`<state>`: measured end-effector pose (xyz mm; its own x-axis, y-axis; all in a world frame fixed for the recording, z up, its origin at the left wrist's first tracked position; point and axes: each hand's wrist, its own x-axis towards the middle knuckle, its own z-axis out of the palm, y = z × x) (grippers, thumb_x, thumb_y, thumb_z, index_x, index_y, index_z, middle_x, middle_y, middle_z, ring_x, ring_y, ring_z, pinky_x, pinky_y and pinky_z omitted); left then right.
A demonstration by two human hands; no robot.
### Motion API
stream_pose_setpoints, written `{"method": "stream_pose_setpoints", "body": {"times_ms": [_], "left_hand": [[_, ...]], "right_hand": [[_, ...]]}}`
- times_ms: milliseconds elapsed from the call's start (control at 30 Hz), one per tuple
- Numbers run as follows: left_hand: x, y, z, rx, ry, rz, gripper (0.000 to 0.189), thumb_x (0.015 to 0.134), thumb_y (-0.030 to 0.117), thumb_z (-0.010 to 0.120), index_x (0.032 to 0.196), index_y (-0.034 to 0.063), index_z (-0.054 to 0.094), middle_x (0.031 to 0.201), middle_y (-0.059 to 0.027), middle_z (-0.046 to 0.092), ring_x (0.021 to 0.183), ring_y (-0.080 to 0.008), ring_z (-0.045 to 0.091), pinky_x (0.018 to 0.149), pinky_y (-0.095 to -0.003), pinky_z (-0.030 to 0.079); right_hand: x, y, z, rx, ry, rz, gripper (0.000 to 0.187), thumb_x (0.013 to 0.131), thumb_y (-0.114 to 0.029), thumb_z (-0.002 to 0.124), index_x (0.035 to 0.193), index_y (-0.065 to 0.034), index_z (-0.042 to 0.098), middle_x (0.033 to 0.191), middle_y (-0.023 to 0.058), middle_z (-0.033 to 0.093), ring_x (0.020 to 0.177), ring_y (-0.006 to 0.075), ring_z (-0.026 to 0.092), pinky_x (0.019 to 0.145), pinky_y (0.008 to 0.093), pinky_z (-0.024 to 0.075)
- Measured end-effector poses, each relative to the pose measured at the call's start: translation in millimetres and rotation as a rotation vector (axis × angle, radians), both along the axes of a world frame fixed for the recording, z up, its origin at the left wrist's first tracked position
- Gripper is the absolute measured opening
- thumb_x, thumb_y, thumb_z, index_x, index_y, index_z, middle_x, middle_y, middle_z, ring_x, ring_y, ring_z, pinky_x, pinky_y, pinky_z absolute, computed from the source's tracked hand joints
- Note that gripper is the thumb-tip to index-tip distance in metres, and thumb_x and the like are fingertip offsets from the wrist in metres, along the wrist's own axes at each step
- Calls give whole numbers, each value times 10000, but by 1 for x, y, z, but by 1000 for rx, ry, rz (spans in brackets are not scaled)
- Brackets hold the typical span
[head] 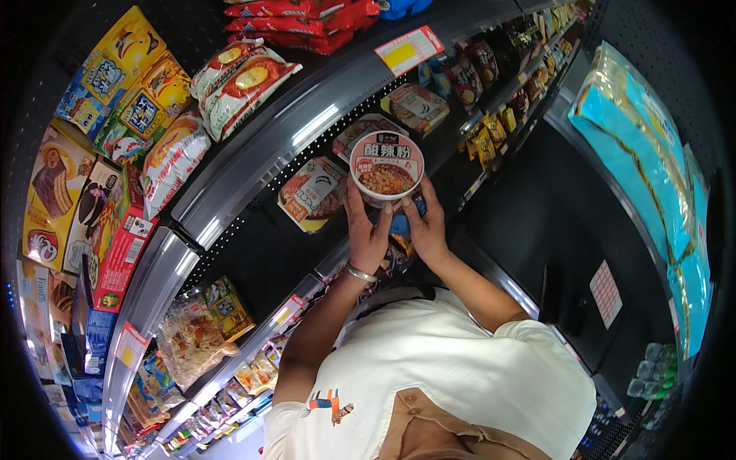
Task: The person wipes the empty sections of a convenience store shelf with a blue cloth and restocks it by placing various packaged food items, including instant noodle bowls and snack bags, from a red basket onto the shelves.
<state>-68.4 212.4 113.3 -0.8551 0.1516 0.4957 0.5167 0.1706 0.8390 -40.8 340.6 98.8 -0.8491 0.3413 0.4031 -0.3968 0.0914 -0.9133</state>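
A round tub of instant noodles [386,167] is held up in front of my chest, its printed lid with a bowl picture and writing facing the camera. My left hand [368,233] grips the tub's left and lower side, a metal bangle [361,272] at the wrist. On the lower right side, my right hand [428,227] has its fingers around the rim, the two thumbs close together below. Just beyond the tub lie packaged ready meals on a dark shelf: one tray pack [313,192] to the left, another [415,107] above right.
A shelf edge [253,167] with price tags curves above the packs. Bagged snacks [247,86] and cake boxes [54,190] fill the left shelves. Large blue packs [638,155] stand at right, with bottles [652,371] lower down. A clear food bag [195,339] lies lower left.
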Motion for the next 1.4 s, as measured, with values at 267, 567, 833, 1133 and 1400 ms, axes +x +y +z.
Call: {"method": "stream_pose_setpoints", "body": {"times_ms": [267,567,833,1133,1400], "left_hand": [[-101,18,5,-15,80,51,771,916,259,650,1491,-44,235,1470,-276,355,1376,-390,350,1145,-400,270],[-141,25,-21,142,11,-12,744,881,180,686,1468,-45,287,1408,-244,449,1343,-345,400,1117,-378,309],[-158,76,-21,49,-17,-56,859,853,160,702,1511,-36,185,1434,-245,442,1337,-315,442,1075,-349,369],[-195,116,-11,34,-94,-208,883,842,67,662,1550,54,136,1487,-176,406,1351,-249,424,1075,-347,383],[-228,128,-17,-5,-95,-275,848,821,76,618,1543,75,174,1449,-173,448,1340,-272,438,1071,-358,381]], "right_hand": [[-115,46,15,191,148,38,509,962,-121,596,1422,14,423,1388,177,520,1281,230,492,1058,327,375],[-148,59,8,223,56,93,526,950,-131,603,1433,-22,428,1395,168,515,1285,242,496,1054,342,382],[-151,101,9,14,-34,83,517,954,-72,578,1449,-58,429,1340,143,556,1228,230,529,1019,343,406],[-189,155,7,100,-114,43,554,950,-144,597,1468,-86,410,1413,184,509,1335,303,457,1080,391,359],[-216,170,-2,129,-150,10,564,945,-115,600,1473,-82,406,1377,149,532,1261,255,492,1035,353,387]]}}
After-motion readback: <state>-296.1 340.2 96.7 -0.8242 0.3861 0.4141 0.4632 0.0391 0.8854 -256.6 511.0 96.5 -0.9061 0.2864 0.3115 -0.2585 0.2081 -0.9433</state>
